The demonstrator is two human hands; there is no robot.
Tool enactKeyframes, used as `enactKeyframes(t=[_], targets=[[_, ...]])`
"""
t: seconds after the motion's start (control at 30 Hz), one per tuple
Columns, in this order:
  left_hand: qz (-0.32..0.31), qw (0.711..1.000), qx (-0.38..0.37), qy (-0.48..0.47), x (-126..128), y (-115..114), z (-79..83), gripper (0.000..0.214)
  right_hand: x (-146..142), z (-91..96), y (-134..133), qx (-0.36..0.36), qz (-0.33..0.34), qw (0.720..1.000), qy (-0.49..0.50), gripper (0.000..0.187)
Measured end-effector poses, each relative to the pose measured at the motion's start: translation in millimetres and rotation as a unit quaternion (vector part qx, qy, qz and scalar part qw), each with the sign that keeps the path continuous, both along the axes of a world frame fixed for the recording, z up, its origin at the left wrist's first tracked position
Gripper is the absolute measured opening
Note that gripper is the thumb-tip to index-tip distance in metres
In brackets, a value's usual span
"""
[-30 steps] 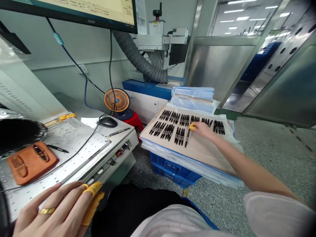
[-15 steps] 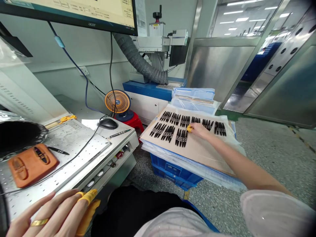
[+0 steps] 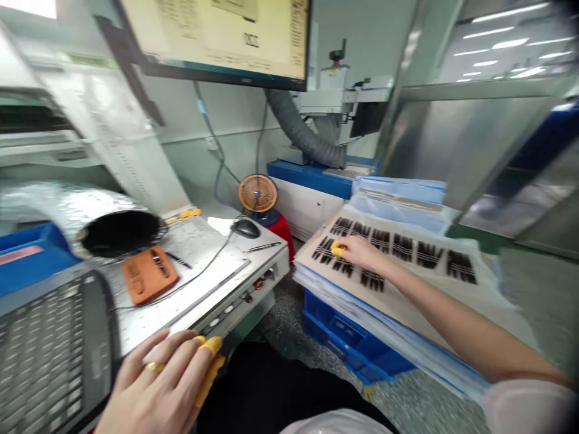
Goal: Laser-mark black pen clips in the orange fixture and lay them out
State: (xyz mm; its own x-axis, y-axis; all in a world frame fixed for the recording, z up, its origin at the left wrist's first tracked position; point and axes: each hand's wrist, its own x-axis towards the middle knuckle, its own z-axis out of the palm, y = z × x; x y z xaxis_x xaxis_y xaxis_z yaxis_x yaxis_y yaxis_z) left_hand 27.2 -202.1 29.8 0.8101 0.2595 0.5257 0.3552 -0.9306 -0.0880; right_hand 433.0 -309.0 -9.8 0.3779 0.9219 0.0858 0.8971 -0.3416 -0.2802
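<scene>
My right hand (image 3: 357,250), yellow finger cots on its fingertips, reaches over the front row of slim black pointed pieces (image 3: 372,279). Its fingers are pinched together beside the left groups; anything between them is hidden. The pieces lie in bunches, in two rows, on a beige sheet (image 3: 420,298) topping a stack. My left hand (image 3: 165,380), with a ring and yellow finger cots, is at the bench's front edge, fingers extended and apart, holding nothing visible. Beyond it, an orange block (image 3: 143,282) has a black piece in one recess. Another slim black piece (image 3: 180,260) lies beside the block.
A keyboard (image 3: 43,355) is at the left. A foil duct (image 3: 85,205) opens behind the orange block. A mouse (image 3: 246,228) and its cable lie on the bench (image 3: 199,295). The monitor (image 3: 226,42) hangs above. A fan (image 3: 257,193) stands on a red stool; a blue crate (image 3: 344,328) supports the stack.
The view has swung left, bringing the keyboard into sight. My right hand has moved left along the front row of black pieces. My left hand remains near the bench edge.
</scene>
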Motion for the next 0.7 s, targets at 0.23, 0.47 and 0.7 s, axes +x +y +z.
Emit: enactKeyframes(t=[0.23, 0.47, 0.7], targets=[[0.052, 0.995, 0.011, 0.081, -19.2, -7.1, 12.1, 0.015, -108.2, -7.0, 131.8, 0.12, 0.191, 0.968, 0.112, 0.015], [0.102, 0.99, -0.038, 0.092, -40.5, -10.2, 6.6, 0.011, -196.6, -9.5, 256.8, 0.117, 0.274, 0.948, 0.112, 0.017], [0.135, 0.984, -0.062, 0.101, -61.4, -8.3, -0.6, 0.011, -231.4, -22.4, 316.3, 0.055, 0.279, 0.956, 0.074, 0.02]])
